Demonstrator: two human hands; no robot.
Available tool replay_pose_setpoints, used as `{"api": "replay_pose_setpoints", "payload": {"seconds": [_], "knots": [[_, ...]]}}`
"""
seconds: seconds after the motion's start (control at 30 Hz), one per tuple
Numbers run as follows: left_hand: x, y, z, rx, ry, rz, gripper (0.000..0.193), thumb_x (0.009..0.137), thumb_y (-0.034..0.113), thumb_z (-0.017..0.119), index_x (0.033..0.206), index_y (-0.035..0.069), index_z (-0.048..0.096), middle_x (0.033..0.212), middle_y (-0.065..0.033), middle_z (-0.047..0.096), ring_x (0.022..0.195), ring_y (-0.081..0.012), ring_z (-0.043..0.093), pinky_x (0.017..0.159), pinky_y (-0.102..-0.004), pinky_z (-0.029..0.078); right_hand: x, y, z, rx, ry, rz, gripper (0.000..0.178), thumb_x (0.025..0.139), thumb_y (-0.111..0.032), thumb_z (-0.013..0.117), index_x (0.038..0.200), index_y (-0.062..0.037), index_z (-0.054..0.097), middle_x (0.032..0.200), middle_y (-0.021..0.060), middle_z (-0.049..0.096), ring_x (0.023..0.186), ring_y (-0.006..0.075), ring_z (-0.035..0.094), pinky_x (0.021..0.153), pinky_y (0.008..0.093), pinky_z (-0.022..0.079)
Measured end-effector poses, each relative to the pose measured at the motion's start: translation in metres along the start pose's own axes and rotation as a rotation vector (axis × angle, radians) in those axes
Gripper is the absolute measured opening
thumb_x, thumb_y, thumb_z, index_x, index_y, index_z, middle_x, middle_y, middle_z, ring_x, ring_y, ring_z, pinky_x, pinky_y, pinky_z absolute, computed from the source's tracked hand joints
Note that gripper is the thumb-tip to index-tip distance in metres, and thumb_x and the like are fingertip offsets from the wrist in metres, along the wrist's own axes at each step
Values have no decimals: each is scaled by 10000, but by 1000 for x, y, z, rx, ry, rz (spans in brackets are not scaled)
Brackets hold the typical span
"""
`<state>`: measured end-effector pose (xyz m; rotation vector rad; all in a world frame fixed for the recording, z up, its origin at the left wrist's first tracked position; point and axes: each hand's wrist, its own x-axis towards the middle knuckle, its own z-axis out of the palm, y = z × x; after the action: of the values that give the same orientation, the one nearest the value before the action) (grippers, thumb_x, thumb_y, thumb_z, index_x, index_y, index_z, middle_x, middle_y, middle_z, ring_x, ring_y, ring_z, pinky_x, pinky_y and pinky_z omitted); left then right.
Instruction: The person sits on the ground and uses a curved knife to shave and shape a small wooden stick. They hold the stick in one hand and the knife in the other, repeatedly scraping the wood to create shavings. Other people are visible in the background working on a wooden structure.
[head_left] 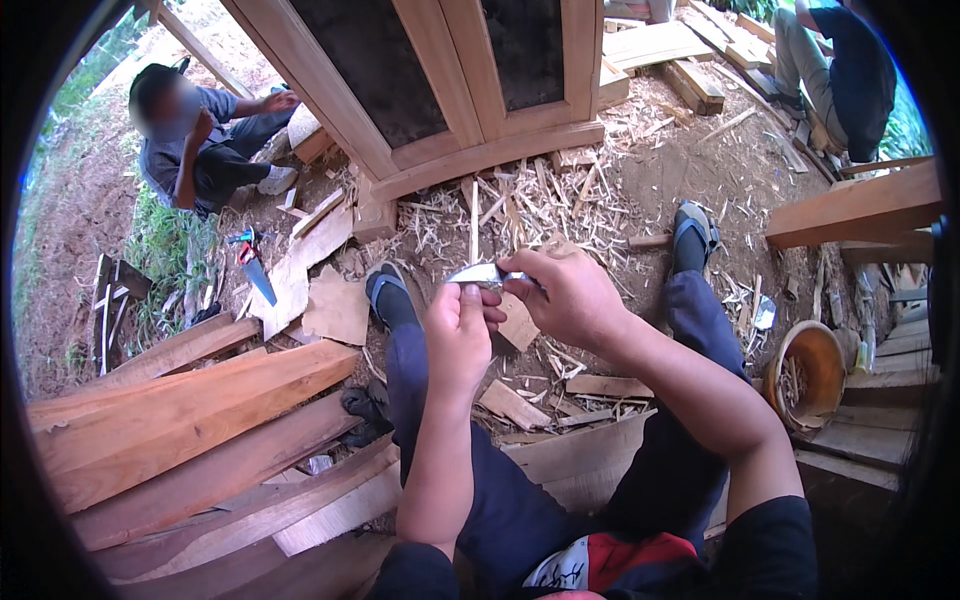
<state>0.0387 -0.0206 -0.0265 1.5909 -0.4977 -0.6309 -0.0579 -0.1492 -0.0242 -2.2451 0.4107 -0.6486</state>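
In front of me, a small shiny silver object (pixel 478 273) with a curved left end is held between both hands; its exact kind is not clear. My left hand (pixel 461 325) is closed on it from below, thumb upright against its near side. From the right, my right hand (pixel 573 295) pinches its right end between thumb and fingers, which hide that part. Just beneath my hands, a wooden block (pixel 518 325) lies among wood shavings (pixel 430 232) on the ground, between my sandalled feet.
A framed wooden panel (pixel 470 160) stands ahead. Thick beams (pixel 200 420) are stacked at left, near a handsaw (pixel 258 272). An orange-brown bucket (pixel 806 375) lies tipped at right. One person (pixel 205 140) sits far left; another (pixel 845 80) is far right.
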Motion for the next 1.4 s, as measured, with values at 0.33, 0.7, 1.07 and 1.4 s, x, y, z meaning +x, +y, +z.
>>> {"api": "replay_pose_setpoints", "payload": {"seconds": [0.33,0.7,1.07,1.4], "knots": [[-7,3,12,100,13,64,247,1017,127,394,1143,-39,528,829,-89,625,673,-120,637,595,-238,507,9,7,3,-2,91,171,170,846,-171,677,991,-83,676,733,171,657,671,341,658,584,401,502],[8,-1,8,52,-24,-35,205,972,39,423,1101,6,578,783,-11,621,609,-47,544,542,-198,418,-9,-12,3,23,-139,109,194,893,-156,581,1066,-75,613,737,150,669,711,374,653,624,448,515],[10,-5,13,-149,-63,-123,226,977,84,490,1175,13,571,784,35,553,613,-25,435,551,-185,355,-11,-12,-12,-47,-135,63,278,882,-203,559,1142,-101,566,921,173,668,782,382,654,659,490,523],[9,-4,11,-112,-64,-120,183,969,138,512,1051,18,622,758,25,561,657,-38,487,587,-201,394,-6,-11,-13,-72,-59,70,221,882,-189,573,1080,-91,575,867,155,667,726,372,654,613,478,520]]}}
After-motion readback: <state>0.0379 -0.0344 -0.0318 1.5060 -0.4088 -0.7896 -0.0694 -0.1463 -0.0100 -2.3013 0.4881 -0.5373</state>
